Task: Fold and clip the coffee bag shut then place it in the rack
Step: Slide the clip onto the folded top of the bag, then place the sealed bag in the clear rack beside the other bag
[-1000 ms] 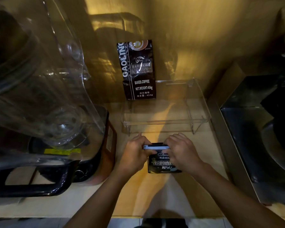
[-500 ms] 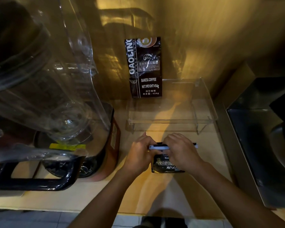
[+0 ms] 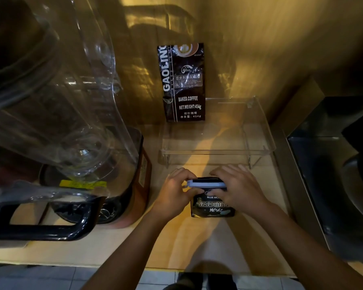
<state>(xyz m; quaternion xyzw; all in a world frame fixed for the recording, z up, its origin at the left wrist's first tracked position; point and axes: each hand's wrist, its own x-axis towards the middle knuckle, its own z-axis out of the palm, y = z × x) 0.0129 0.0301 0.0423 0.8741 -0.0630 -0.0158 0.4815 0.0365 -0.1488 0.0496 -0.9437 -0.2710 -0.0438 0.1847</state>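
On the counter, near its front edge: the small dark coffee bag stands between both hands, just in front of the clear rack.

Clip: a pale bar-shaped clip lies across the bag's folded top, touching it; whether it is fully snapped shut I cannot tell.

Left hand: the left hand is curled around the clip's left end, thumb and fingers pinching it against the top of the bag.

Right hand: the right hand lies over the clip's right end and the bag's upper right corner, fingers bent and pressing down; its fingertips hide that end of the clip.

Rack: transparent, on thin legs, its tray looks bare; a taller bag marked GAOLINC stands at its back left, against the wall.

Neighbours: a blender with a clear jug crowds the left; a dark appliance sits on the right.

Handling, as I judge it: the bag is glossy film, soft-sided and probably light, so it will buckle and slide if squeezed in the middle. The fold is springy and may creep open unless the clip bites across its whole width.

Where to hold: by both sides of the body just under the clip, or under the base, rather than by the clip alone, which could pull off.

Step in hand: clipping; placing in the rack is not yet done.
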